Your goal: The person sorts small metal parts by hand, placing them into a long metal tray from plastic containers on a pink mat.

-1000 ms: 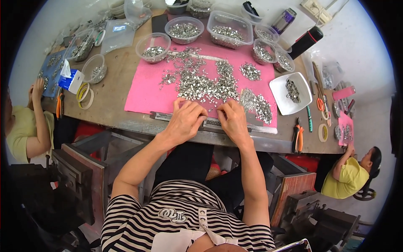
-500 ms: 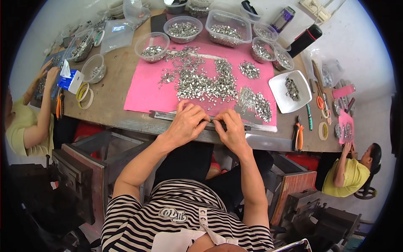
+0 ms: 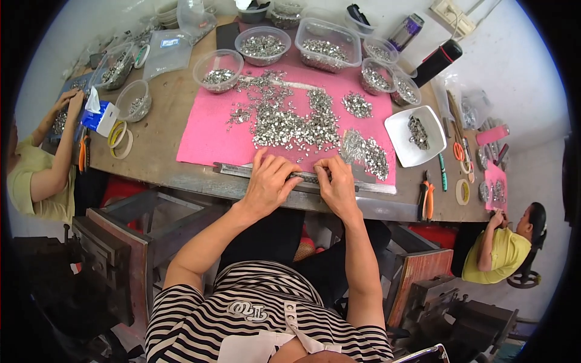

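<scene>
A long, narrow metal bar (image 3: 232,170) lies along the front edge of the pink mat (image 3: 196,142). My left hand (image 3: 269,181) is over its middle, fingers curled and thumb and fingertips pressed together at the bar. To its right, my right hand (image 3: 337,186) bends over the bar with thumb and forefinger pinched. Anything in either pinch is too small or hidden to name. Between my fingertips a dark, ridged stretch of the bar shows. Just beyond my hands spreads a large heap of small shiny metal pieces (image 3: 290,126), with a smaller pile (image 3: 374,158) to the right.
Clear plastic tubs (image 3: 263,45) of metal pieces line the back. A white square dish (image 3: 416,136) stands right, near orange-handled pliers (image 3: 428,199) and a tape roll (image 3: 463,192). A tissue pack (image 3: 101,118) sits left. Two people in yellow (image 3: 48,181) work at either side.
My fingertips, close together before, have drawn apart, the right hand shifting slightly right. More of the bar now shows between them. The whole view has shifted slightly.
</scene>
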Action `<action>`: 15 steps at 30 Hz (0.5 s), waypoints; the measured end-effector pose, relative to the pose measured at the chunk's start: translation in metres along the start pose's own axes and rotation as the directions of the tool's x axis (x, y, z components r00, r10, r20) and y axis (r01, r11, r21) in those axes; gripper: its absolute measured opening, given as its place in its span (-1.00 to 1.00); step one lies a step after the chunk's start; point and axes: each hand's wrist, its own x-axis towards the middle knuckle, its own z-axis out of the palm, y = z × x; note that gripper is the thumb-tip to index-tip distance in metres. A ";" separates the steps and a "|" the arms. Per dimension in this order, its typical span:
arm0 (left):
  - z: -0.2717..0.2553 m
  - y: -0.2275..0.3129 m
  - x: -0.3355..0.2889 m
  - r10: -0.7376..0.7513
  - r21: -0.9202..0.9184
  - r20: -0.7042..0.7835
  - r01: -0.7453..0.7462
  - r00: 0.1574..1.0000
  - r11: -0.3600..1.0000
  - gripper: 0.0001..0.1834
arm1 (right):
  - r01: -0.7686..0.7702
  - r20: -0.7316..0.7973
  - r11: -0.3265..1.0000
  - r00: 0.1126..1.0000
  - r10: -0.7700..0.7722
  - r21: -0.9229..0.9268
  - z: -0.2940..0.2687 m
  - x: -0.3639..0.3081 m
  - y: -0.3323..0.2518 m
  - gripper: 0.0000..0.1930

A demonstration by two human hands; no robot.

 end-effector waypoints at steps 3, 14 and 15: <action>-0.002 -0.004 0.004 -0.010 -0.020 -0.021 0.009 1.000 1.000 -0.85 | 0.027 -0.004 0.996 1.000 -0.027 -0.088 -0.002 0.005 0.004 -0.94; 0.002 -0.035 0.051 0.054 0.171 0.078 -0.067 0.995 0.983 -0.93 | 0.166 0.175 0.968 0.976 -0.133 -0.189 -0.016 0.022 0.010 -0.93; 0.002 -0.035 0.052 0.052 0.200 0.105 -0.072 0.993 0.977 -0.92 | 0.180 0.183 0.964 0.972 -0.145 -0.195 -0.018 0.023 0.010 -0.93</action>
